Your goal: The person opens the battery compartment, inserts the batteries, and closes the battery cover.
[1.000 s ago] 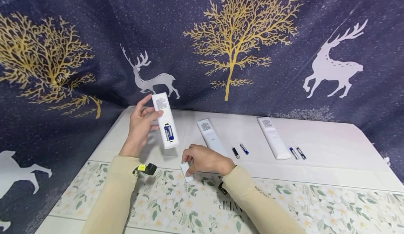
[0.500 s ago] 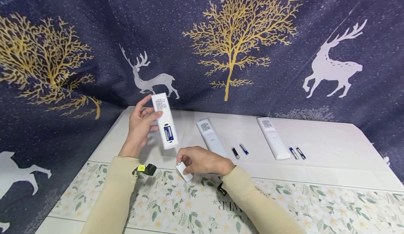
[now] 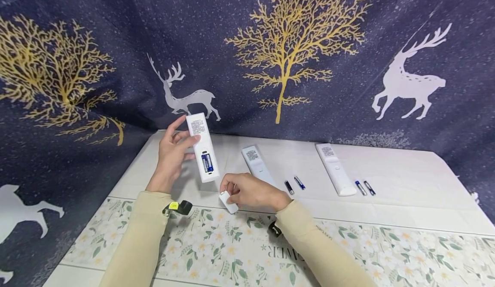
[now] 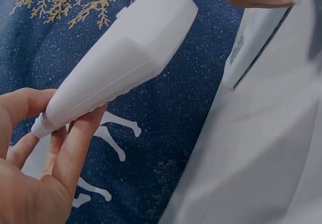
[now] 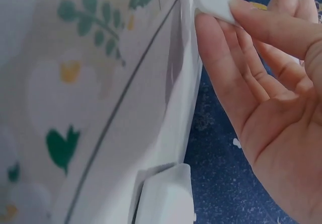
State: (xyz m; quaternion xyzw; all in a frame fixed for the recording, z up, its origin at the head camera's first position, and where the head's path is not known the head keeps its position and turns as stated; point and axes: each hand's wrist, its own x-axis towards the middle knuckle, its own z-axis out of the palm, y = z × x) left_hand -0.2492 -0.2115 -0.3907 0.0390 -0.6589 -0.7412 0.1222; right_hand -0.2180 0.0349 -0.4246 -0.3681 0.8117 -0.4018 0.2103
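Observation:
My left hand [image 3: 171, 160] holds a white remote control [image 3: 199, 129] raised off the table, its back toward the head camera. The remote's battery compartment is uncovered, and two blue batteries [image 3: 207, 163] lie side by side in it. In the left wrist view the thumb and fingers grip one end of the remote [image 4: 121, 53]. Just right of and below the remote, my right hand [image 3: 253, 191] pinches a small white battery cover [image 3: 229, 203] between thumb and fingers. The right wrist view shows this cover [image 5: 216, 2] only partly, at the top edge.
Behind my right hand another white remote [image 3: 258, 162] lies face down, partly hidden, with two batteries [image 3: 294, 184] beside it. Farther right is a third remote [image 3: 335, 171] with two more batteries [image 3: 365, 188]. A floral cloth strip [image 3: 193, 252] covers the table's near part.
My right hand has shifted slightly, first left and then back up and right, tilting the battery cover as it moved. The left hand and its remote stay almost still.

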